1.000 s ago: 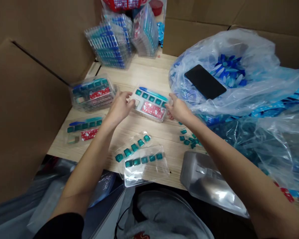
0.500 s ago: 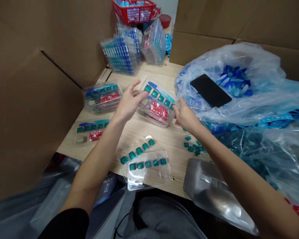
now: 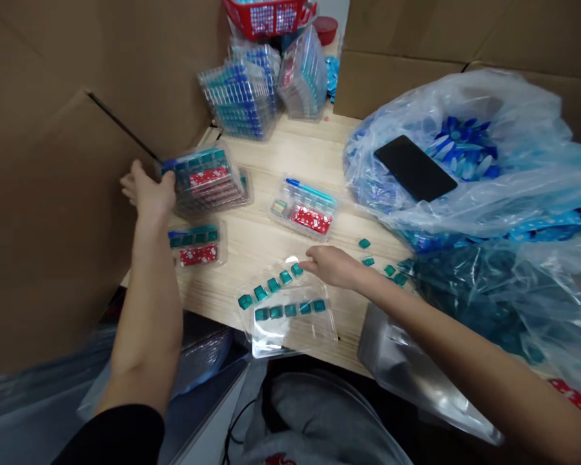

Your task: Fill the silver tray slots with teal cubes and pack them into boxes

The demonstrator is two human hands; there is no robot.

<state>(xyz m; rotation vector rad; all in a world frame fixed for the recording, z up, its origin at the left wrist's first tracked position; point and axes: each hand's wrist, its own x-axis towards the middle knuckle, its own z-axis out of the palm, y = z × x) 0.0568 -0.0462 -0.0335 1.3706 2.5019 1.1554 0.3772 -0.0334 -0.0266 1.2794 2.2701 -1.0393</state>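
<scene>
My left hand (image 3: 150, 190) is at the left end of a stack of clear plastic trays (image 3: 208, 175), fingers spread by the cardboard and thumb at the stack's edge. Teal pieces and red dotted packets show in the stack. My right hand (image 3: 333, 265) hovers beside the upper right corner of a clear lid (image 3: 275, 281) with a row of teal gem-like pieces, thumb and forefinger slightly apart. A second clear lid (image 3: 290, 332), also with a teal row, overlaps it. Behind the right hand lies a tray (image 3: 306, 205) with a red packet and blue strip.
Another filled tray (image 3: 198, 245) sits below the stack. Loose teal pieces (image 3: 390, 270) lie right of my hand. A phone (image 3: 415, 168) rests on a plastic bag (image 3: 368, 145) of blue pieces. Tray stacks (image 3: 242, 97) and a red basket (image 3: 266, 19) stand behind; cardboard (image 3: 53, 194) walls the left.
The tray with teal pieces has left the middle for the left stack, uncovering one without the teal row. My left hand moved left; my right hand moved down and left toward the lids.
</scene>
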